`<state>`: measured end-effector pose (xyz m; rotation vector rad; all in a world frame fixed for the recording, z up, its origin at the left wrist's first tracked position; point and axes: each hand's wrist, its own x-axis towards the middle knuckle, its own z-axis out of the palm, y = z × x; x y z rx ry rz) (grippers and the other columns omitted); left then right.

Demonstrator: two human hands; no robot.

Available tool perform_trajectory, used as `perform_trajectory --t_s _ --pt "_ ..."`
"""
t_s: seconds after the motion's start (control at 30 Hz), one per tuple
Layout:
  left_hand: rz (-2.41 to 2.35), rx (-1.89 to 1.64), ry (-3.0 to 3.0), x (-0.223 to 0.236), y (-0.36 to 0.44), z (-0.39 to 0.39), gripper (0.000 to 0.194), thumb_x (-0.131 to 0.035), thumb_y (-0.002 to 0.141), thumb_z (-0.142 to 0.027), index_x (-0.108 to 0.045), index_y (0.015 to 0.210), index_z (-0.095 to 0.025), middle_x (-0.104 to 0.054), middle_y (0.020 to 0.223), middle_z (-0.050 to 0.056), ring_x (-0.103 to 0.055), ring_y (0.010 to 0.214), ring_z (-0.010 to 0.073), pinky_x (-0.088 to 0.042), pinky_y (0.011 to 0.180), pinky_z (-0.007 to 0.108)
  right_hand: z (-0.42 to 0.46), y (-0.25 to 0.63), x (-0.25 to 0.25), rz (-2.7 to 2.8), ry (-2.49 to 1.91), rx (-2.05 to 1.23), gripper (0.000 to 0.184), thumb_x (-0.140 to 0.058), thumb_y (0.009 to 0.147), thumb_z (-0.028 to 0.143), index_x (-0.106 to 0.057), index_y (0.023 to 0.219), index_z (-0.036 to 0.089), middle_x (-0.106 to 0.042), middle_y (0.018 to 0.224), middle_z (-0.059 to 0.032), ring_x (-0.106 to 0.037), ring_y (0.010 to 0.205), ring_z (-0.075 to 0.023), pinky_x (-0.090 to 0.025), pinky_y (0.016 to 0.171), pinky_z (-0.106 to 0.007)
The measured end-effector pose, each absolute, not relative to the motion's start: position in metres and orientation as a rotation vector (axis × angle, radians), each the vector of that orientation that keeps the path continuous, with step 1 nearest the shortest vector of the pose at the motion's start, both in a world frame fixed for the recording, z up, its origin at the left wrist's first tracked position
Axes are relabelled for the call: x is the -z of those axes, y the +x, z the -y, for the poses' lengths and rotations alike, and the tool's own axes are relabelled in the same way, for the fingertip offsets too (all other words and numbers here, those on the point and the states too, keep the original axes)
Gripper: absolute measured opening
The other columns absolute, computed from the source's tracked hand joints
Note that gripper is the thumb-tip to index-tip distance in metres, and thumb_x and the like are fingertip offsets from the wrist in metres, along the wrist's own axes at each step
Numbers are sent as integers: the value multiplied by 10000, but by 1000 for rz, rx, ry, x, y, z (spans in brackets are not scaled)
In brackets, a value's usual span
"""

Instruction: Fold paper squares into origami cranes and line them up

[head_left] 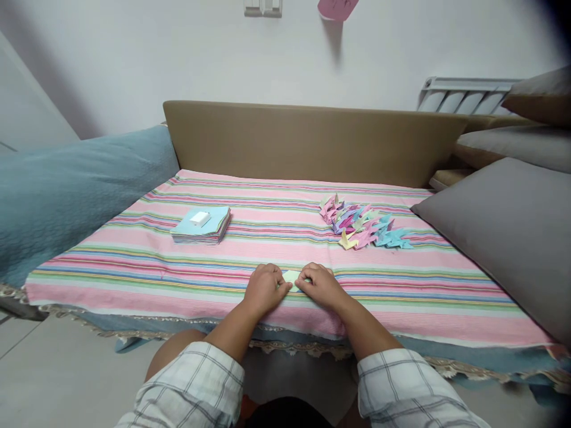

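A small pale green piece of folded paper (291, 276) lies on the striped cloth near the front of the seat. My left hand (266, 288) grips its left side, with thumb and fingers closed. On the other side my right hand (320, 285) pinches the paper's right edge. Both hands rest low on the cloth, fingertips close together, and they hide parts of the paper. Farther back on the right sits a cluster of folded paper cranes (357, 223) in pink, purple, yellow, green and blue. A stack of square coloured paper (203, 229) stands to the left.
A small white block (200, 219) lies on top of the paper stack. The striped cloth (267, 249) covers the seat. Grey cushions (504, 238) border it on the right, a blue-covered armrest (89, 184) on the left, and a brown backrest (303, 145) behind.
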<state>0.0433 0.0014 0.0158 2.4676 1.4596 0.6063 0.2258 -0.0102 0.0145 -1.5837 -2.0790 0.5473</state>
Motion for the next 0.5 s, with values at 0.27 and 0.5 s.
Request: perform_trajectory --t_s 0.27,0.5 --pt "-1503 -594 2430 -15 47 -2 180 -625 744 -305 -664 619 -180 -634 898 56 -547 892 208 -397 840 352 8 223 -13 2063 -1626 -502 130 -589 771 311 -641 704 213 -636 884 -22 -540 888 -185 -338 807 -328" --pt "-1561 -583 2429 -16 50 1 142 -643 714 -272 -636 607 -179 -629 909 59 -521 882 221 -399 813 355 8 221 -11 2086 -1649 -439 108 -599 757 301 -635 703 215 -626 865 -25 -537 889 -191 -335 794 -321"
